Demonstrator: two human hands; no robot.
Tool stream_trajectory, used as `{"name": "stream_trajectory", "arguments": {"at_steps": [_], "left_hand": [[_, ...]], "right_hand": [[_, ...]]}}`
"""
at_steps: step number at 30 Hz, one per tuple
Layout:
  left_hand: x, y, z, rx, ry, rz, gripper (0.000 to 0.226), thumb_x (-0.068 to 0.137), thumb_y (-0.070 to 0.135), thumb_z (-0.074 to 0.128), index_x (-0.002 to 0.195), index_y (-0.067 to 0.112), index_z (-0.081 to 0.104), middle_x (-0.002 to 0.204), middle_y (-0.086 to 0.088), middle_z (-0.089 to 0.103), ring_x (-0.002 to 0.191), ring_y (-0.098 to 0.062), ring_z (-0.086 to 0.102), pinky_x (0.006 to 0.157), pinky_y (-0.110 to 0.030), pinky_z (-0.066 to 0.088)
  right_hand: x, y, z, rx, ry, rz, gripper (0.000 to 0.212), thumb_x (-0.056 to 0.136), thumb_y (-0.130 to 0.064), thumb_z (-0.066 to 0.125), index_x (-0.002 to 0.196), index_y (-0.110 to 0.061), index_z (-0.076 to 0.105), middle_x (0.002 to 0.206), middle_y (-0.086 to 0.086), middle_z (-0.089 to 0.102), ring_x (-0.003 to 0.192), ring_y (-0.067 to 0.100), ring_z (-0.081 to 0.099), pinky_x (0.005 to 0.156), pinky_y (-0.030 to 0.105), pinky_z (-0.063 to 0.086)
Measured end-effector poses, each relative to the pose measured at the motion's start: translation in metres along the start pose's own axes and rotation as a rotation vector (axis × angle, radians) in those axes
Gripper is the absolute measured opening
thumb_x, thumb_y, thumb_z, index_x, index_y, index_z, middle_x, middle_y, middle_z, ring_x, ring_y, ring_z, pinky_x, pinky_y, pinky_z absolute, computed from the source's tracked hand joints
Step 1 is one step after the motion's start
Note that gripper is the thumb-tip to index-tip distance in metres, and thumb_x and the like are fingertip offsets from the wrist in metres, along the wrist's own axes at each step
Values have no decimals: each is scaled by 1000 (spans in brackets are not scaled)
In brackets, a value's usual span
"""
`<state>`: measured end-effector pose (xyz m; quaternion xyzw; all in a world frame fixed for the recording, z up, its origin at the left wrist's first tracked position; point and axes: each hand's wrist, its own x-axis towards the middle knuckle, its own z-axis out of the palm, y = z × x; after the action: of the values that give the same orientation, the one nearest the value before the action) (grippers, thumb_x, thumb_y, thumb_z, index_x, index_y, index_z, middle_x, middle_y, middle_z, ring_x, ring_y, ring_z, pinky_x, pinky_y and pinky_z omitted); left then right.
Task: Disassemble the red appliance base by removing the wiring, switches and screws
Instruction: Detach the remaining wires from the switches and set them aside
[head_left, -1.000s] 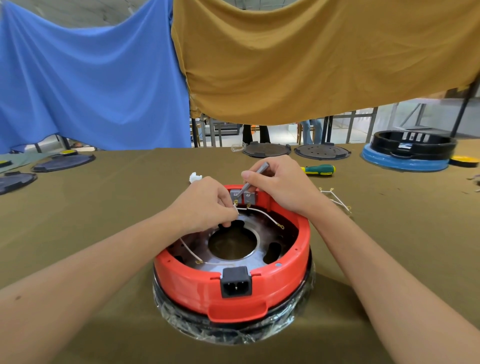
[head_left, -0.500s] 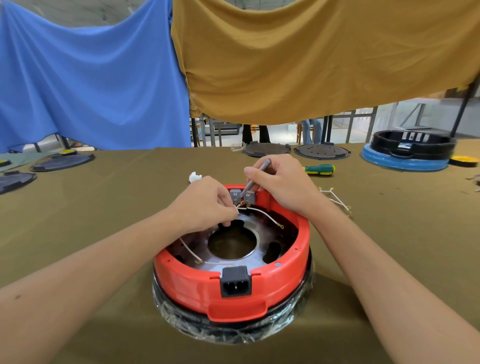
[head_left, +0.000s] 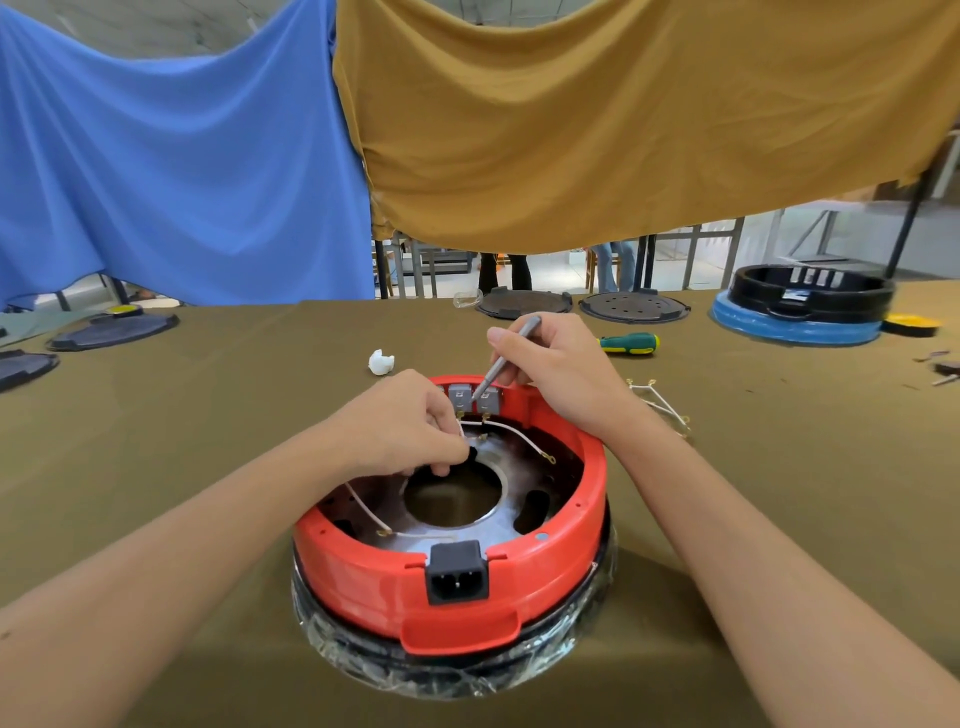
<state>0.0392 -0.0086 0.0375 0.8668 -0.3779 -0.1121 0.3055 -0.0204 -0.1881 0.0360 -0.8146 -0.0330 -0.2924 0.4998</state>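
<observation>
Seen from above at centre frame, a round red plastic appliance base (head_left: 452, 577) sits on a clear-film-wrapped black ring on an olive cloth-covered counter (head_left: 208, 415), its black two-pin power socket (head_left: 457, 571) facing the lower edge of the frame. At far left, dark flat round plates (head_left: 111, 330) lie on the counter below a hanging blue cloth (head_left: 176, 156). A small crumpled white scrap (head_left: 381, 361) rests just up and left of the base. The person's left hand (head_left: 400, 428), reaching in from the lower left, has its grip pinched on a thin white wire (head_left: 462, 427) inside the base, just below two grey switch blocks (head_left: 474, 400) set in the far red wall. Another white wire (head_left: 366, 509) curves across the metal floor of the base at its left side. The right hand (head_left: 561, 374), entering from the lower right, is clenched around a slim grey metal tool (head_left: 501, 366) whose tip sits between the two switch blocks. Right of that hand, a loose bundle of white wires (head_left: 660, 402) lies on the counter, and beyond it a green-and-yellow-handled screwdriver (head_left: 628, 344). Two more dark round plates (head_left: 634, 306) sit at the counter's far edge under a mustard cloth (head_left: 597, 130). At upper right, a black appliance base on a blue ring (head_left: 802, 306) stands well apart.
</observation>
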Motion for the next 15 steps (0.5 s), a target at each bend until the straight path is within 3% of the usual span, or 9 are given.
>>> {"name": "stream_trajectory", "arguments": {"at_steps": [6,10,15], "left_hand": [[-6,0,-4,-40,-102,-4,12,70,22,67,58,20,67,51,1,63,40,-9,44,43,-19,36],[-11,4,-11,-207,-136,55,15,67,26,71,67,11,70,48,0,55,41,-11,42,43,-18,34],[-8,3,-15,-436,89,47,12,85,16,71,81,4,71,55,0,55,43,-7,42,42,-15,28]], "right_hand": [[-1,1,-1,45,16,22,30,98,-22,60,83,3,68,71,11,70,64,13,66,73,39,55],[-1,2,-1,138,59,38,30,99,-25,59,87,2,68,66,10,68,62,19,61,68,40,52],[-4,1,-3,288,80,18,27,102,-20,54,94,2,66,62,8,65,57,16,55,59,25,48]]}}
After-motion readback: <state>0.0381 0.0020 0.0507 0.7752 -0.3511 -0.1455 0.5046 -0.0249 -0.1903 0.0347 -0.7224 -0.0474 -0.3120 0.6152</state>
